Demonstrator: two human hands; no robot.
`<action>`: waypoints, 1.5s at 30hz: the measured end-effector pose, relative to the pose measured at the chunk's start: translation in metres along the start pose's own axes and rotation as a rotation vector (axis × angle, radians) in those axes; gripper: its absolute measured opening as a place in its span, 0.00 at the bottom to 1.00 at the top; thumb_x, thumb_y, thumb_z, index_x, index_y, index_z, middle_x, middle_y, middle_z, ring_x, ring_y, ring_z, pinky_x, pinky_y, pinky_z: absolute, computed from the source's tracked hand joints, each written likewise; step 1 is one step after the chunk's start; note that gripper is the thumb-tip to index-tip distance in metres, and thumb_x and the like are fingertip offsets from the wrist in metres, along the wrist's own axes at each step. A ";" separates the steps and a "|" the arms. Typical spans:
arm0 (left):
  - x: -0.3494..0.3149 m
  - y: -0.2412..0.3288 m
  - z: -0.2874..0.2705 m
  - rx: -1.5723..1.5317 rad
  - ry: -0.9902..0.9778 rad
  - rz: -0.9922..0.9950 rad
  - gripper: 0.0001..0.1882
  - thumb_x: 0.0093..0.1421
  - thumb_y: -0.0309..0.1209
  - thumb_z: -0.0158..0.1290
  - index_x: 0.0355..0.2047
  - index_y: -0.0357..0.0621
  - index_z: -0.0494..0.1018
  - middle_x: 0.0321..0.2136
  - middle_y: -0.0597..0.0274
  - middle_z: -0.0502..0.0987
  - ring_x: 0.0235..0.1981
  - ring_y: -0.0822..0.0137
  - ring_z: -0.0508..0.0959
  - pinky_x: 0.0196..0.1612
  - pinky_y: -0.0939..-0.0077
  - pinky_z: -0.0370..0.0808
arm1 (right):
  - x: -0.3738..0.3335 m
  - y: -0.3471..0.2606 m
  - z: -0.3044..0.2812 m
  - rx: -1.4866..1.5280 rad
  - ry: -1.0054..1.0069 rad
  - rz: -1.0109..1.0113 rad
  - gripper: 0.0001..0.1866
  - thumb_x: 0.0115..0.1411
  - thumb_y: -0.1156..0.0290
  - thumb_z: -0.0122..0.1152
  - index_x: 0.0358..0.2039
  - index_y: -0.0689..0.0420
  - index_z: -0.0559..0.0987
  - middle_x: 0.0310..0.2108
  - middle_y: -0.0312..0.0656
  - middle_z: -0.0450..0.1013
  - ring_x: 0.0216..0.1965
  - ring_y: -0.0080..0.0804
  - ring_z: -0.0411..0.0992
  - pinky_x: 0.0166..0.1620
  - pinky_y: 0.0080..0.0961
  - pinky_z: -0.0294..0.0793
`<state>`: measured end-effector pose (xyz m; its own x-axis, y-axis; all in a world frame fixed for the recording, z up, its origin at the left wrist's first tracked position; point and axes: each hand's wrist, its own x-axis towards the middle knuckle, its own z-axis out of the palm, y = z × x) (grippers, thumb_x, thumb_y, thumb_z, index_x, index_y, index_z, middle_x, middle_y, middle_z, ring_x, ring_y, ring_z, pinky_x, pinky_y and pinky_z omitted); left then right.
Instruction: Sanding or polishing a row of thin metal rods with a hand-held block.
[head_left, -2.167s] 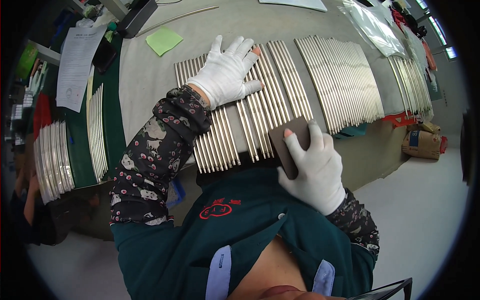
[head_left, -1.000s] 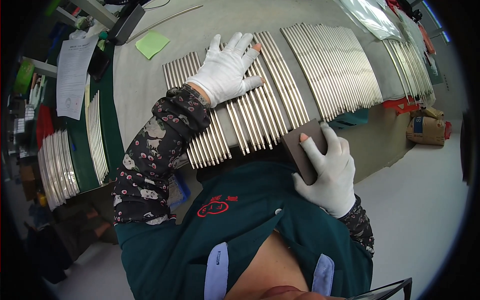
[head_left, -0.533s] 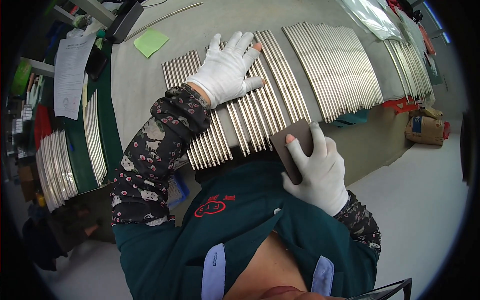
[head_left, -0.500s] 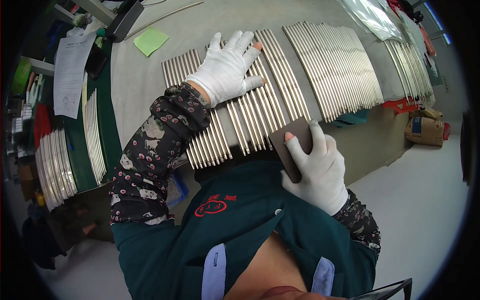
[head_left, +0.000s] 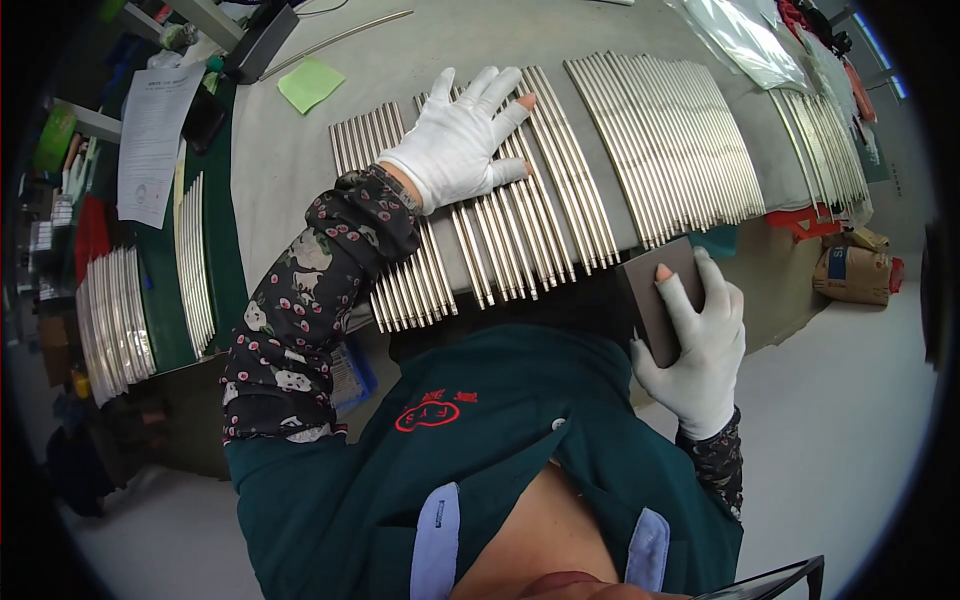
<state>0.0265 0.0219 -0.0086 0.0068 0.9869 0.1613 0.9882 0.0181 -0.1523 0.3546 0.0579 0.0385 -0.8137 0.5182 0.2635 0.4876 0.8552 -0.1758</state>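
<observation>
Silvery rods [head_left: 502, 240] lie side by side near a brown block [head_left: 647, 302].

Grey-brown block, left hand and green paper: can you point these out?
Grey-brown block [head_left: 648, 305]: head view, on its broad face.
Left hand [head_left: 450, 148]: head view, on its gloved back.
Green paper [head_left: 311, 84]: head view, on the sheet's middle.

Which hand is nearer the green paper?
Left. The left hand lies on metal rods, below and right of the green paper. The right hand, holding a brown block, is much farther down and right.
</observation>
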 end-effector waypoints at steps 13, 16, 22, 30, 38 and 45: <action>0.037 0.026 0.001 -0.059 -0.038 0.093 0.38 0.63 0.57 0.40 0.63 0.42 0.58 0.65 0.46 0.54 0.67 0.48 0.53 0.66 0.45 0.48 | -0.002 0.014 0.008 0.004 0.054 0.086 0.39 0.34 0.66 0.72 0.53 0.48 0.73 0.57 0.55 0.61 0.50 0.51 0.64 0.48 0.40 0.71; 0.032 0.023 -0.001 -0.061 -0.028 0.092 0.37 0.63 0.56 0.41 0.63 0.42 0.59 0.65 0.46 0.55 0.67 0.48 0.53 0.66 0.45 0.48 | -0.002 0.007 0.007 0.027 0.014 0.070 0.39 0.34 0.66 0.72 0.53 0.48 0.73 0.57 0.56 0.60 0.50 0.51 0.64 0.48 0.40 0.71; 0.025 0.017 -0.007 -0.082 -0.007 0.100 0.35 0.63 0.53 0.44 0.61 0.40 0.62 0.64 0.46 0.56 0.67 0.49 0.54 0.66 0.46 0.49 | 0.016 -0.022 0.017 0.154 -0.159 -0.325 0.33 0.37 0.63 0.69 0.50 0.48 0.74 0.56 0.59 0.62 0.42 0.46 0.69 0.37 0.35 0.74; 0.022 0.019 -0.004 -0.073 -0.012 0.098 0.35 0.63 0.54 0.43 0.60 0.39 0.63 0.64 0.46 0.57 0.66 0.49 0.56 0.66 0.46 0.50 | 0.010 0.003 0.012 0.065 0.070 -0.052 0.38 0.33 0.67 0.71 0.52 0.48 0.74 0.55 0.58 0.62 0.46 0.51 0.66 0.47 0.41 0.71; 0.029 0.024 0.002 -0.069 0.047 0.085 0.36 0.62 0.55 0.44 0.60 0.38 0.63 0.63 0.46 0.58 0.66 0.49 0.56 0.65 0.46 0.51 | 0.010 -0.015 0.026 0.075 0.074 -0.002 0.39 0.33 0.65 0.72 0.53 0.48 0.74 0.55 0.57 0.61 0.46 0.51 0.66 0.46 0.39 0.72; 0.031 0.026 0.000 -0.107 0.051 0.088 0.36 0.61 0.55 0.45 0.59 0.38 0.64 0.63 0.45 0.58 0.66 0.49 0.56 0.65 0.46 0.51 | 0.029 -0.029 0.035 -0.005 0.019 0.002 0.36 0.37 0.61 0.70 0.52 0.49 0.74 0.54 0.60 0.62 0.41 0.48 0.68 0.39 0.38 0.74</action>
<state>0.0523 0.0531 -0.0072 0.0993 0.9745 0.2012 0.9941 -0.0881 -0.0638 0.3061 0.0475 0.0181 -0.8065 0.5199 0.2815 0.4906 0.8543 -0.1721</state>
